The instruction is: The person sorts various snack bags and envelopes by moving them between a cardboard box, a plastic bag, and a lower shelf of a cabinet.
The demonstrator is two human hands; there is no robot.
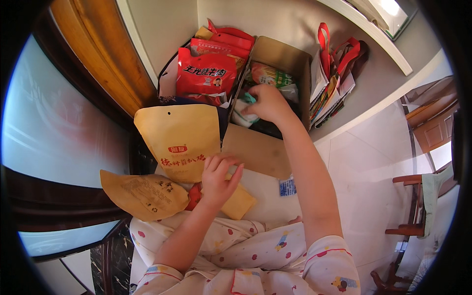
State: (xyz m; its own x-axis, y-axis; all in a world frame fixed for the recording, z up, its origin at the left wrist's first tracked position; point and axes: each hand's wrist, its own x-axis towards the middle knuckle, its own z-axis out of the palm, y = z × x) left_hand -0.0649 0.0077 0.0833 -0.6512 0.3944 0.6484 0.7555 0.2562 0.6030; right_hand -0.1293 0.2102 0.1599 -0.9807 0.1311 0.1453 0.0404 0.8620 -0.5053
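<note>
My right hand (271,101) reaches into an open cardboard box (282,51), its thumb and finger on either side of a white and teal plastic package (243,117). Part of that package is hidden behind the fingers. Beyond it in the box lies an orange and green printed food packet (269,75). My left hand (219,180) hovers open, fingers apart and slightly blurred, in front of an upright tan pouch (180,129). Another tan pouch (147,195) lies tilted to its left. A smaller tan packet (239,199) and a red piece (194,196) are partly hidden by my left hand and forearm.
Left of the box, a dark container holds several red food pouches (206,73). Paper bags with red handles (333,79) stand on its right. The box's flap (258,151) folds out towards me. A blue and white packet (287,187) lies near my right forearm. A shelf edge (372,33) overhangs the right.
</note>
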